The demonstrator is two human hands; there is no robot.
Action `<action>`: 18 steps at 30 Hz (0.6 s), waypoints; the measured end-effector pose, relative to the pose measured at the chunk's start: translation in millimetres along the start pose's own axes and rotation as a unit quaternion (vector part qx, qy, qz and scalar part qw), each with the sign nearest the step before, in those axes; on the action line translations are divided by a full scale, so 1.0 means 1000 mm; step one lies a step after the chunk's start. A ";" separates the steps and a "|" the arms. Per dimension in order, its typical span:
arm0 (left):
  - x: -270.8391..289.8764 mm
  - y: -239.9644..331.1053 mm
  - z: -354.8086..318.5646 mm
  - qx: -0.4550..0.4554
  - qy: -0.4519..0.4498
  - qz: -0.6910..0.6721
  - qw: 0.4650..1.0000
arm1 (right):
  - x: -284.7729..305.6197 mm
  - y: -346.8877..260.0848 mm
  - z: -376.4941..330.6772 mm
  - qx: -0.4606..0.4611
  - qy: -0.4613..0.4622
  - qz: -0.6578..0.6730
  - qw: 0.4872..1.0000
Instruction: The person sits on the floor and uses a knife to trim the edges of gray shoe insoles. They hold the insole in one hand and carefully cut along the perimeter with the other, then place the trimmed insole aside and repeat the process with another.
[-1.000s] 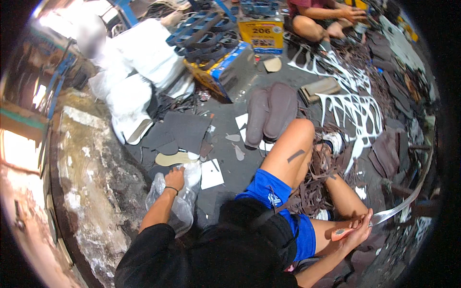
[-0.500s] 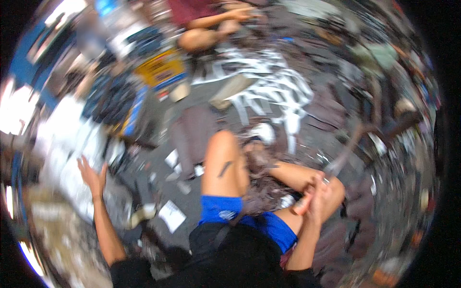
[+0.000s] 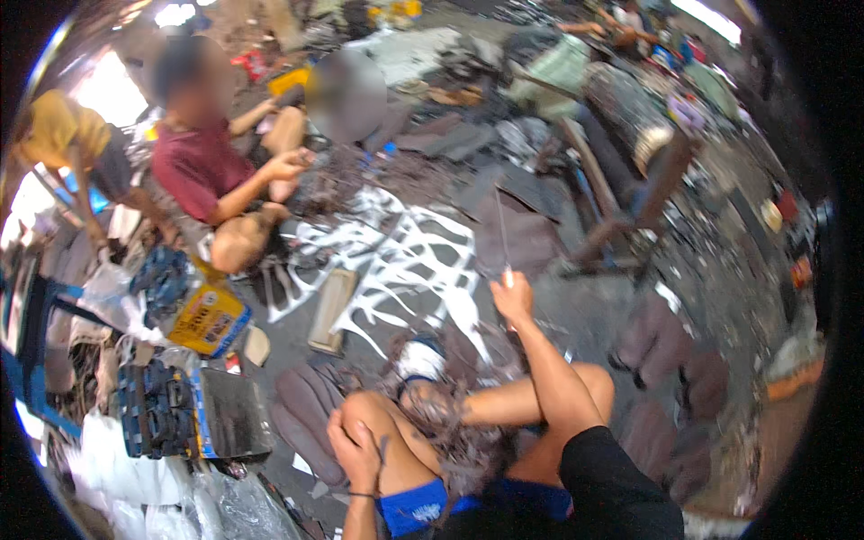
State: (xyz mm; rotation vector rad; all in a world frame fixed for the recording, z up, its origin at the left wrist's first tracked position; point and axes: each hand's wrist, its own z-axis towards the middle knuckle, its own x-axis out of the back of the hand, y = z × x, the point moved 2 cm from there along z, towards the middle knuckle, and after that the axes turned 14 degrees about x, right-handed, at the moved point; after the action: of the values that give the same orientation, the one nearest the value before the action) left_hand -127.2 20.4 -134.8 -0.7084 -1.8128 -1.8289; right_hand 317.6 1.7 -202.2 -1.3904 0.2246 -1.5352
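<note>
My right hand (image 3: 514, 299) is closed round the pale handle of a knife (image 3: 503, 229). Its long thin blade points away from me, above a dark brown sheet (image 3: 519, 236) on the floor. Close by my left knee is my left hand (image 3: 357, 447), fingers apart and slightly curved, with nothing visible in it. Just left of that hand lies a pile of dark brown sole-shaped pieces (image 3: 306, 418). Thin brown scraps (image 3: 459, 427) cover the floor between my legs.
White cut-out sheet webbing (image 3: 414, 261) spreads ahead, beside a beige block (image 3: 333, 310). A person in a maroon shirt (image 3: 200, 171) sits front left near a yellow-blue box (image 3: 209, 321). Dark bundled straps (image 3: 155, 409) stand left. A wooden frame (image 3: 621, 216) is at the right.
My view has shifted upward. My left hand has come in from the far left to my knee. My right hand has reached forward from my right knee with the knife.
</note>
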 end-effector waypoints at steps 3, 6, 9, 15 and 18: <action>-0.008 0.002 0.008 -0.011 0.021 0.013 1.000 | -0.046 0.027 0.043 0.107 -0.108 -0.123 0.981; 0.002 0.005 0.010 -0.012 0.056 0.060 0.997 | -0.089 0.001 0.059 0.030 -0.123 -0.170 0.977; 0.011 0.038 0.010 -0.026 0.042 0.074 0.996 | -0.104 0.004 0.076 0.037 -0.101 -0.244 0.964; 0.002 0.033 0.003 0.005 0.013 0.070 0.997 | -0.103 0.043 0.078 0.042 -0.122 -0.265 0.956; 0.002 0.029 0.005 -0.013 0.036 0.056 0.998 | -0.071 0.030 0.052 0.056 -0.132 -0.226 0.964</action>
State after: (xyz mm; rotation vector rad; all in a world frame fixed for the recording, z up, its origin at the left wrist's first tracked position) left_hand -110.1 25.1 -111.4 -0.7290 -1.6717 -1.7848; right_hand 364.2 65.1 -251.7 -1.6077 -0.3622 -1.6697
